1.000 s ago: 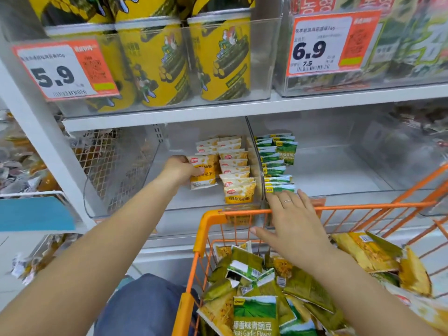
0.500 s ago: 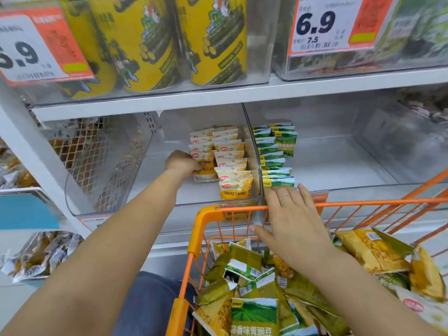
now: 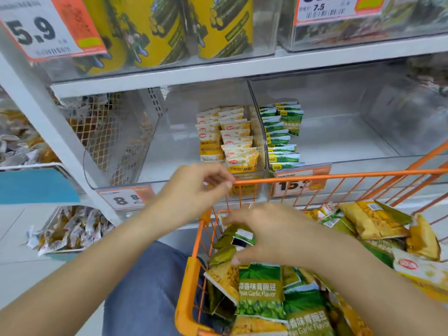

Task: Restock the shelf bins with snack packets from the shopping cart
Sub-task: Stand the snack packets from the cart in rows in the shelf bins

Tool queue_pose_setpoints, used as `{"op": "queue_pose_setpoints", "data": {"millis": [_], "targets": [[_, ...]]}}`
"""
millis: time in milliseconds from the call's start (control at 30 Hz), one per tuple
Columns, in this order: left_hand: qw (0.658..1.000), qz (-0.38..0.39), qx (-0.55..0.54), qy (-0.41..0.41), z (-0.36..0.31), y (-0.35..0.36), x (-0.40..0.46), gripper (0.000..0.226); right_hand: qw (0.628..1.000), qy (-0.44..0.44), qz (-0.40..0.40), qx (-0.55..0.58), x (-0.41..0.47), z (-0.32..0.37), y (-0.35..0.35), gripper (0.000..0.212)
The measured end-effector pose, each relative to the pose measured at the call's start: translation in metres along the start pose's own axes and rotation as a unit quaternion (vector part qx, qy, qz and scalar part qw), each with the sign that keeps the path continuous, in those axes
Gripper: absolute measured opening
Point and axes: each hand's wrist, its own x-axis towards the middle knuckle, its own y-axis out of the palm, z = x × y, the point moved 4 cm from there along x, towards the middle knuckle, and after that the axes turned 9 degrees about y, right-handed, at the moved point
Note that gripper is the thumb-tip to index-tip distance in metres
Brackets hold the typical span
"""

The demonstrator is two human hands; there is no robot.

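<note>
An orange shopping cart (image 3: 315, 176) at the lower right holds several green and yellow snack packets (image 3: 260, 291). My right hand (image 3: 269, 234) is down inside the cart, fingers spread over a green packet (image 3: 238, 235) near the front corner; a firm grip does not show. My left hand (image 3: 194, 190) hovers empty beside the cart's front rim, fingers loosely curled. On the middle shelf, a clear bin (image 3: 169, 151) holds two rows of yellow packets (image 3: 232, 139). The bin to its right (image 3: 351, 139) holds a row of green packets (image 3: 281, 134).
Yellow canisters (image 3: 150, 27) stand in bins on the upper shelf behind price tags 5.9 (image 3: 36, 32) and 7.5. A wire mesh basket (image 3: 104, 132) sits left of the yellow bin. Wrapped snacks (image 3: 70, 229) lie in a low bin at left. My knee in blue jeans (image 3: 145, 287) is beside the cart.
My left hand has pulled back out of the yellow-packet bin to the cart rim, empty. My right hand has dropped from the cart's rim into the packets. The camera has tilted down.
</note>
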Motion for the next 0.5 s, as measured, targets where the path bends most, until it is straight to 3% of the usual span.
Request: {"op": "queue_pose_setpoints", "data": {"millis": [67,133,233,300,400,500], "targets": [[0.999,0.040,0.033,0.018,-0.006,0.011,-0.025,0.012,0.999,-0.017,0.027,-0.031,0.003,0.009,0.024,0.056],[0.996,0.051,0.061,0.034,-0.007,0.018,-0.038,0.020,0.999,-0.031,-0.007,-0.030,0.007,0.011,0.033,0.039],[0.998,0.012,-0.062,-0.005,-0.004,0.019,-0.041,0.022,0.998,-0.005,-0.040,0.038,0.012,0.000,0.023,0.029],[0.988,-0.023,-0.148,-0.045,-0.003,0.017,-0.038,0.025,0.987,0.022,-0.047,0.151,0.012,-0.012,0.008,0.024],[0.974,-0.056,-0.206,-0.078,-0.009,0.013,-0.032,0.026,0.919,0.034,-0.046,0.390,0.009,-0.029,-0.014,0.005],[0.957,-0.057,-0.267,-0.102,-0.020,0.013,-0.027,0.024,0.852,0.030,-0.055,0.520,0.003,-0.036,-0.029,0.014]]}}
